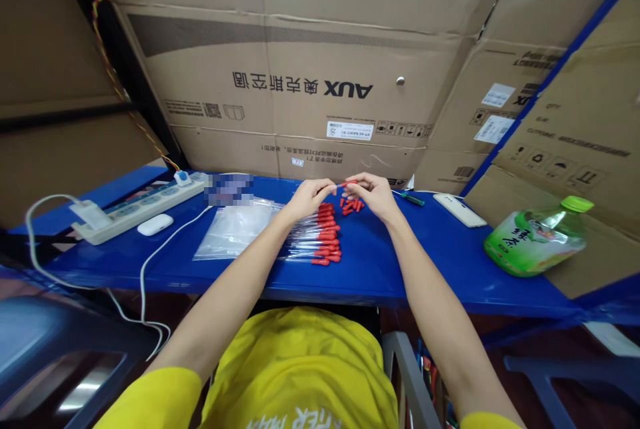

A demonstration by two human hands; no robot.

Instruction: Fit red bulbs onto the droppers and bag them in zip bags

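In the head view, my left hand [311, 198] pinches a thin dropper tube, mostly hidden by the fingers. My right hand [376, 196] grips a red rubber bulb [348, 183], which lies in line with that tube between my two hands. Whether the bulb is seated on the tube I cannot tell. Below my left hand, several clear droppers [305, 236] with red bulbs lie side by side, bulbs pointing right. A small heap of loose red bulbs [352, 206] sits just under my right hand. Left of the droppers lies a clear plastic bag [227, 232], partly behind my left forearm.
A power strip [145, 206] with a plug and white cable [144, 269] lies at the left, near a white earphone case [155, 224]. To the right are a screwdriver [411, 198], a white phone [460, 210] and a green drink bottle [533, 242]. Cardboard [300, 56] walls the back.
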